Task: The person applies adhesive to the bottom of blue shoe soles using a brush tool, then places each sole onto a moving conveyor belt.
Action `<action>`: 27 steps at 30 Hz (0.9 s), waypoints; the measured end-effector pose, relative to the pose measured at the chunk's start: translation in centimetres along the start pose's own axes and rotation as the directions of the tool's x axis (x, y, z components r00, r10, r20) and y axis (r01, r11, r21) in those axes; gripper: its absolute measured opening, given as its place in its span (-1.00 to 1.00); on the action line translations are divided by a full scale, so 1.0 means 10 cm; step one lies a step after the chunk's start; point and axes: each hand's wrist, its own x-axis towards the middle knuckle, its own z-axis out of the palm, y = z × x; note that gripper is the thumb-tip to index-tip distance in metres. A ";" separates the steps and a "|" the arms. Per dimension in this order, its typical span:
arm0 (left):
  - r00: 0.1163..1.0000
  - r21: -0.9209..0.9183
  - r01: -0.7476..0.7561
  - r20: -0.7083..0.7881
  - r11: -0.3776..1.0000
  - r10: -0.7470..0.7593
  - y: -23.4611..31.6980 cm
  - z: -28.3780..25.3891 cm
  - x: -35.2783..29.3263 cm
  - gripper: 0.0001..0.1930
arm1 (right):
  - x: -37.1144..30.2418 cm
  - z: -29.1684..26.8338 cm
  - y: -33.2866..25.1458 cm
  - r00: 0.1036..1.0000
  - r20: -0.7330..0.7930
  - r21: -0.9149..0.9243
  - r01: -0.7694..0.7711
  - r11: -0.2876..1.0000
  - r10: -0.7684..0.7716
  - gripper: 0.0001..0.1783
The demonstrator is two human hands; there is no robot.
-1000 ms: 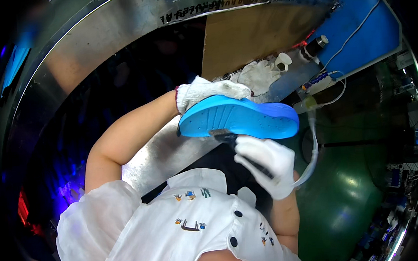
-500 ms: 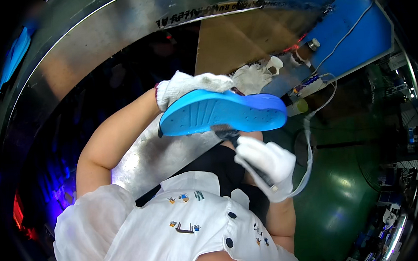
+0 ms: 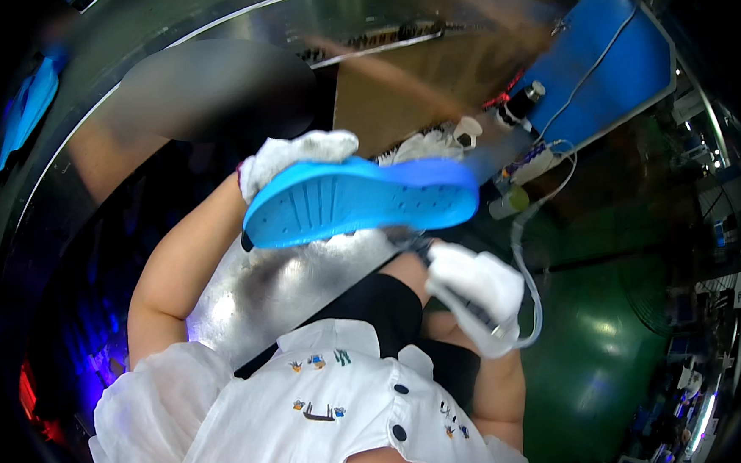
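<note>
Your gloved left hand [image 3: 294, 157] is gripping the blue sole [image 3: 360, 200]; your right hand [image 3: 476, 289] is closing around a hosed tool [image 3: 469, 310] beneath it.

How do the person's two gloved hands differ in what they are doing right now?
The left hand is raised, gripping the blue shoe sole at one end; the right hand sits lower, below the sole's other end, closed around a slim tool with a clear hose looping beside it. Both wear white gloves.
</note>
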 end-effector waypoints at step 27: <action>0.149 0.602 -0.540 -0.620 0.589 0.770 2.16 -1.24 -1.48 -0.67 | -0.03 0.81 0.61 0.885 -0.030 0.680 -0.322 0.659 0.465 -0.72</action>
